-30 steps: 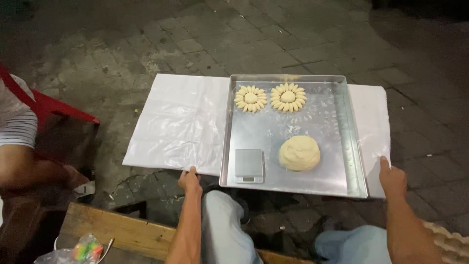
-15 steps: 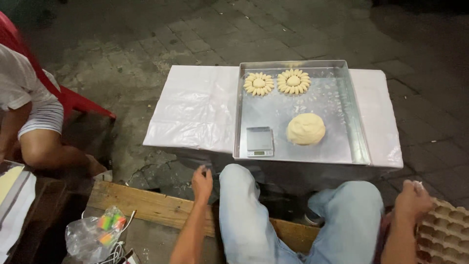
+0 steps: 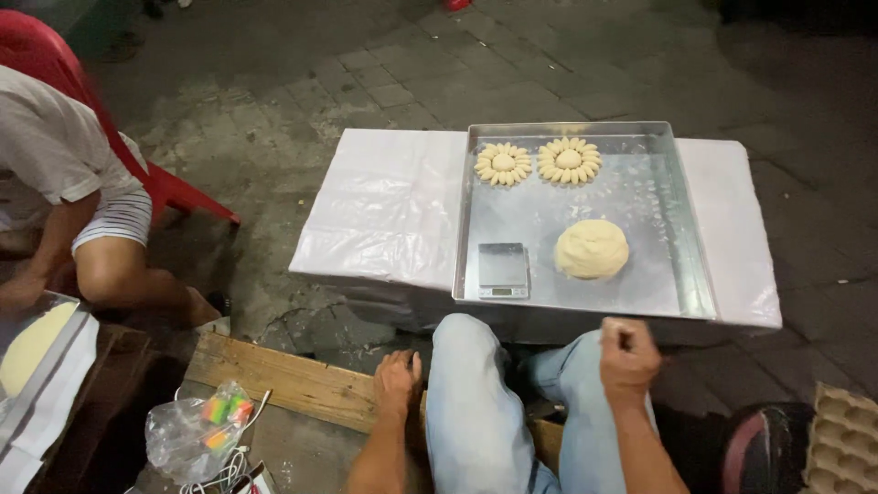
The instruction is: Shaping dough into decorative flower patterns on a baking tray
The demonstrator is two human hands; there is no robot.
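Left hand (image 3: 396, 373): rests palm down on the plank (image 3: 293, 382) beside the left knee, fingers loose and open, holding nothing.
Right hand (image 3: 627, 349): curled into a closed fist above the right knee, just short of the tray's near edge; whether anything is inside the fist cannot be told.
Change: a second ago both hands were at the counter's near edge, either side of the tray; now both have drawn back to the lap and nothing on the tray is touched.
Meaning: by my reading the tray work is paused, and the person has shifted back in the seat rather than started shaping.
Dough (image 3: 591, 249): a smooth ball lying on the tray, right of the scale, well apart from both hands.
Scale (image 3: 503, 270): small and flat, at the tray's near left.
Flowers (image 3: 503, 164): two petal-ringed dough pieces side by side at the tray's far edge.
Tray (image 3: 681, 238): metal, sitting on the counter (image 3: 389, 206), which is covered in white plastic.
Nearby: another person (image 3: 64, 183) sits at the left by a red chair (image 3: 55, 64); an egg carton (image 3: 840, 439) is at the lower right.
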